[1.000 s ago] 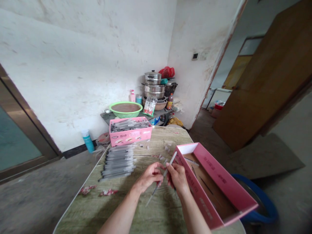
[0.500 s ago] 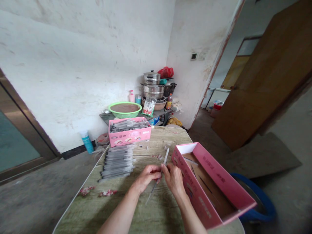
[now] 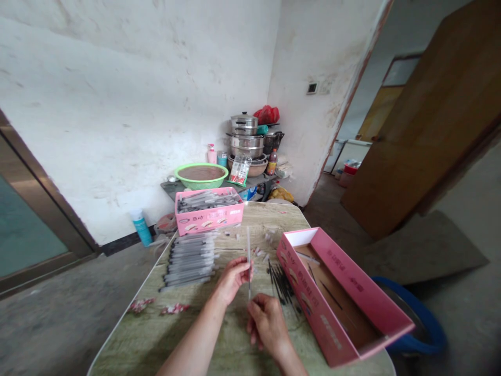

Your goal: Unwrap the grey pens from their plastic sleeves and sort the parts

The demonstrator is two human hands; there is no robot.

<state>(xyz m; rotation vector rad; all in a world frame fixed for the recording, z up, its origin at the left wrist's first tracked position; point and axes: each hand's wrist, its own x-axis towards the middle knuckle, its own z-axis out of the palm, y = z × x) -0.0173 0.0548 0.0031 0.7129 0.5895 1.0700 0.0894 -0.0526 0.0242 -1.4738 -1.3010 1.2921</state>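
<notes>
My left hand is closed around a clear pen barrel, which stands nearly upright over the table. Out of its lower end runs a thin pen refill. The fingers of my right hand pinch the refill's bottom end, below my left hand. Just right of the hands lies a loose bunch of dark refills. To the left, a row of grey, clear-bodied pens is laid out side by side. Small clear pieces are scattered behind my left hand.
A pink box full of pens stands at the table's back left. A larger pink box with a few thin sticks inside lies along the right edge. Behind the table are a green basin and stacked steel pots.
My right hand has moved down toward me, from the barrel to the refill's lower end, uncovering the bunch of refills. The pen barrel has turned from slanted to nearly upright.
</notes>
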